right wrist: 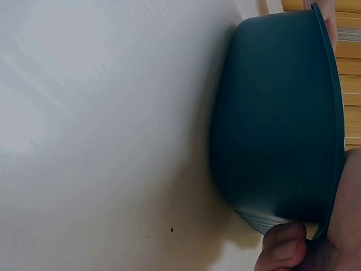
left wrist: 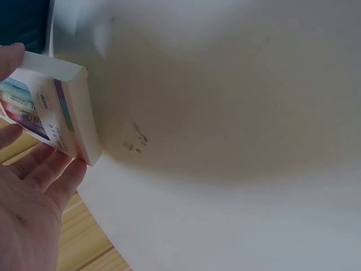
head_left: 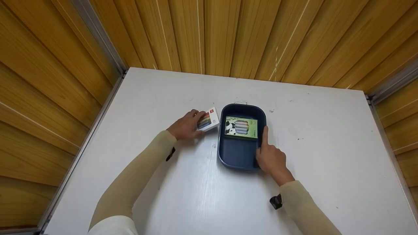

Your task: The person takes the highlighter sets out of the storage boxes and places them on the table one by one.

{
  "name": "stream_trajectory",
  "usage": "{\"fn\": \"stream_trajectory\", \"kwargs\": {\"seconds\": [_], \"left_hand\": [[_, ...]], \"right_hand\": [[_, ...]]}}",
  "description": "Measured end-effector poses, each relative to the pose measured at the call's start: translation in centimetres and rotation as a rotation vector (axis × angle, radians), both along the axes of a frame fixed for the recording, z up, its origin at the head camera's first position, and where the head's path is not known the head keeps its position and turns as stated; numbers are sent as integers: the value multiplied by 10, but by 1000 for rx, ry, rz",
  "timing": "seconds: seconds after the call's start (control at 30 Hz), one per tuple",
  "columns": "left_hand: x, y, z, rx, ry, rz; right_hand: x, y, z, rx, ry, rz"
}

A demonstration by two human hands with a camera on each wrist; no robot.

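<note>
In the head view a white crayon box (head_left: 213, 119) with colored sticks on its front tilts just left of a dark blue plastic bin (head_left: 238, 153). My left hand (head_left: 186, 126) holds this box between thumb and fingers; its end and side show in the left wrist view (left wrist: 56, 96). Inside the bin's far half lies a green box (head_left: 241, 128) printed with a panda and crayons. My right hand (head_left: 271, 159) grips the bin's right rim, index finger stretched along the side. The right wrist view shows the bin's outer wall (right wrist: 276, 113) and curled fingertips (right wrist: 285, 248).
The bin stands on a white table (head_left: 196, 195) with small dark marks. Wood-patterned panels (head_left: 222, 36) rise behind the table and along both sides. Dark wrist devices (head_left: 276, 201) hang at both sleeves.
</note>
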State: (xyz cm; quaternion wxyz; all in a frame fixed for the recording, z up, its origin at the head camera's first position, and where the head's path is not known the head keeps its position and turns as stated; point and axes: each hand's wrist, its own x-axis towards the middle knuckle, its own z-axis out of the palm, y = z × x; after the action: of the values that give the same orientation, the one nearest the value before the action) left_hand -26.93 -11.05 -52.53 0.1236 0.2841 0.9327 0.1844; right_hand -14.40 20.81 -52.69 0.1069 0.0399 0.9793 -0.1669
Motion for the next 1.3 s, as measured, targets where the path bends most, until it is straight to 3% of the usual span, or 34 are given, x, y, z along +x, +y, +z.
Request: {"fn": "stream_trajectory", "kwargs": {"seconds": [0.83, 1.3], "left_hand": [[-8, 13, -3, -97, -65, 74], [-15, 17, -1, -159, -46, 12]], "right_hand": [[-1, 1, 0, -3, -18, -17], [1, -2, 1, -4, 5, -11]]}}
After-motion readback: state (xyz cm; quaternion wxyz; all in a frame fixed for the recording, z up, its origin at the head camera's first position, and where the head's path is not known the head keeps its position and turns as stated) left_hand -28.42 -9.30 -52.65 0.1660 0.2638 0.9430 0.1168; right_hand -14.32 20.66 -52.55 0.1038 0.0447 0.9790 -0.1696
